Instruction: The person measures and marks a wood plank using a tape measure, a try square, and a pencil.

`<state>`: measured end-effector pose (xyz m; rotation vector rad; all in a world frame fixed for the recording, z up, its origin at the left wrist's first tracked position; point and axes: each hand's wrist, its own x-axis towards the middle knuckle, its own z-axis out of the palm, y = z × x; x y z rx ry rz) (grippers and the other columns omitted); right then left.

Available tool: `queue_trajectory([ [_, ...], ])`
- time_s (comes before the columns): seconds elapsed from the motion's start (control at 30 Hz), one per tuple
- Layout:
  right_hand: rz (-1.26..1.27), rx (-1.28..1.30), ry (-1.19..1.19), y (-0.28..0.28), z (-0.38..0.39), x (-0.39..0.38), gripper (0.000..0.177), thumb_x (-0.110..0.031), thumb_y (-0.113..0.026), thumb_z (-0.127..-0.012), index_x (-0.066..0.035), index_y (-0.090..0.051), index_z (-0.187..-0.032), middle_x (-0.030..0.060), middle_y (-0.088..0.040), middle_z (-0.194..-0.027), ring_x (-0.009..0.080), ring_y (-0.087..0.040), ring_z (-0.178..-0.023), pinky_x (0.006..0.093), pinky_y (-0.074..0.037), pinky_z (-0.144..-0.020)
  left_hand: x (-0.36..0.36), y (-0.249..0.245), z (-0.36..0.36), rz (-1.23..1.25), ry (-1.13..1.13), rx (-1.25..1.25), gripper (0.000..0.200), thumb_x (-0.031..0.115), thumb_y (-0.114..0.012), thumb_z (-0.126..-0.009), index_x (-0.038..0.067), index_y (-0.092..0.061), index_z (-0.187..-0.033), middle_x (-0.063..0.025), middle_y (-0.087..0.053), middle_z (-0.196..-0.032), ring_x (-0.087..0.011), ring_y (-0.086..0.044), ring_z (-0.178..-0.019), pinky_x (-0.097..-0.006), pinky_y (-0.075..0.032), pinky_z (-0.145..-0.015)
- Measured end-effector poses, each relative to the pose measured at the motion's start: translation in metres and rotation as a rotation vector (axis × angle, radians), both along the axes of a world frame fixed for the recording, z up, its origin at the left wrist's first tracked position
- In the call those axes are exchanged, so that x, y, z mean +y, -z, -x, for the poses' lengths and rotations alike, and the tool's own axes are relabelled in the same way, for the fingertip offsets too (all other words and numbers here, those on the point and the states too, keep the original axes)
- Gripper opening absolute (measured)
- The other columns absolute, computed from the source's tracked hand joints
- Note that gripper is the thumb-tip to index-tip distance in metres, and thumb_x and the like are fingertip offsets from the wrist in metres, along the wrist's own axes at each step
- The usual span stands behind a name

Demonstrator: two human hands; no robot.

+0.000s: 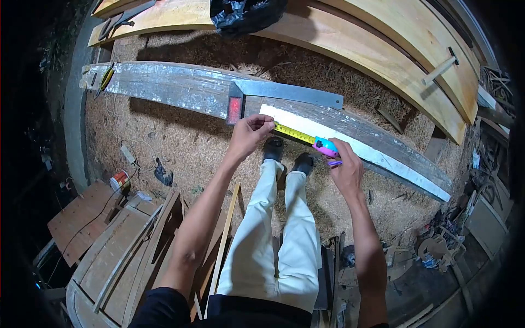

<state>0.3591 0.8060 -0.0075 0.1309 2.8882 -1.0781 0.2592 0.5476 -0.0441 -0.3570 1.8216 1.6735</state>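
Observation:
My left hand (251,134) pinches the free end of a yellow tape blade (294,133) near the left end of a white strip (361,148). In my right hand (346,167) is the blue and pink tape measure case (326,147), with the blade pulled out between the hands along the strip's near edge. The strip lies on a worn, paint-stained plank (180,90). Just beyond it a metal try square (290,92) with a red-faced stock (234,109) rests on the plank.
Yellow-handled pliers (106,77) lie at the plank's left end. Behind are long light boards (350,46) with a hammer (440,70), a handsaw (128,19) and a black bag (246,16). Wood shavings cover the floor; timber pieces (117,257) stand lower left.

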Motion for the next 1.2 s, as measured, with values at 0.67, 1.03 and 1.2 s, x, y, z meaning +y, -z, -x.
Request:
queue_trajectory([
  [0.67, -0.081, 0.018, 0.037, 0.015, -0.004, 0.009, 0.058, 0.006, -0.069, -0.066, -0.014, -0.060, -0.119, 0.0080, -0.064, -0.113, 0.0338, -0.065, -0.089, 0.0396, -0.053, -0.074, 0.003, 0.003, 0.022, 0.540, 0.013, 0.297, 0.023, 0.013, -0.070, -0.085, -0.001, -0.072, -0.102, -0.0136, -0.073, -0.089, -0.0146, -0.068, -0.081, -0.0276, -0.053, -0.075],
  [1.03, -0.117, 0.009, 0.023, 0.014, -0.015, 0.034, 0.060, 0.007, -0.068, -0.065, -0.015, -0.060, -0.121, 0.0067, -0.064, -0.115, 0.0333, -0.065, -0.088, 0.0389, -0.052, -0.075, 0.006, 0.001, 0.021, 0.594, 0.019, 0.304, 0.024, 0.016, -0.071, -0.085, 0.000, -0.073, -0.103, -0.0117, -0.073, -0.087, -0.0133, -0.067, -0.080, -0.0275, -0.052, -0.075],
  [1.2, -0.155, -0.017, 0.027, 0.006, -0.014, 0.058, 0.058, 0.006, -0.069, -0.066, -0.015, -0.060, -0.120, 0.0072, -0.064, -0.115, 0.0334, -0.065, -0.088, 0.0389, -0.052, -0.074, 0.004, 0.005, 0.020, 0.584, 0.013, 0.331, 0.019, 0.010, -0.069, -0.085, 0.000, -0.073, -0.100, -0.0123, -0.073, -0.085, -0.0131, -0.067, -0.076, -0.0270, -0.051, -0.070],
])
